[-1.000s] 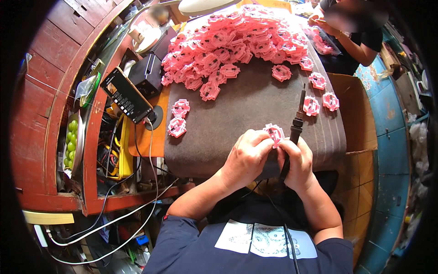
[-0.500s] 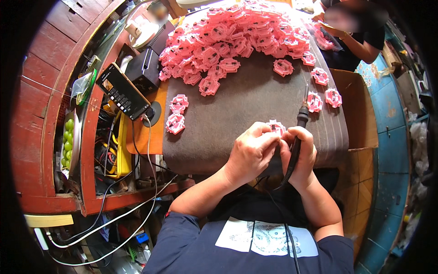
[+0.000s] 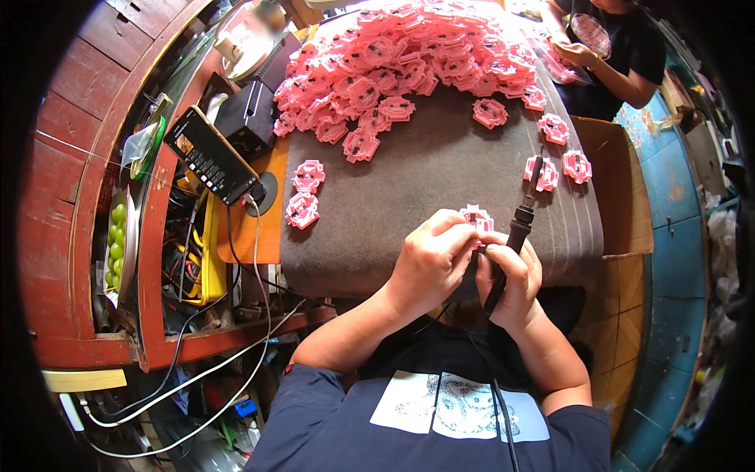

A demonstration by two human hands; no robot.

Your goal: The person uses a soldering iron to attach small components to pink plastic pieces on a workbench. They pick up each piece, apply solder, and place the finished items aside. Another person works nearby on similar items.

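Near the table's front edge, my left hand (image 3: pixel 436 258) is closed in a pinch at a pink plastic part (image 3: pixel 476 216), which sticks up beyond its fingertips. My right hand (image 3: pixel 513 285) is wrapped round a black soldering iron (image 3: pixel 519 228), its tip pointing away from me above another pink part (image 3: pixel 545 175). The thumbs and forefingers of both hands meet at the near side of the held part, and they hide what lies between them. A cord runs from the iron's lower end down across my shirt.
A large heap of pink parts (image 3: pixel 377 67) covers the far table. Several loose ones (image 3: pixel 308 176) lie left and right on the dark mat (image 3: pixel 401 185). At left stand a phone (image 3: pixel 211 156) and a black box (image 3: pixel 245 122). A co-worker (image 3: pixel 609 55) sits far right beside a cardboard box (image 3: pixel 621 181).
The soldering iron has tilted, its tip shifting right and nearer to me. My right fingers have moved in against the left fingertips. My left hand has hardly moved.
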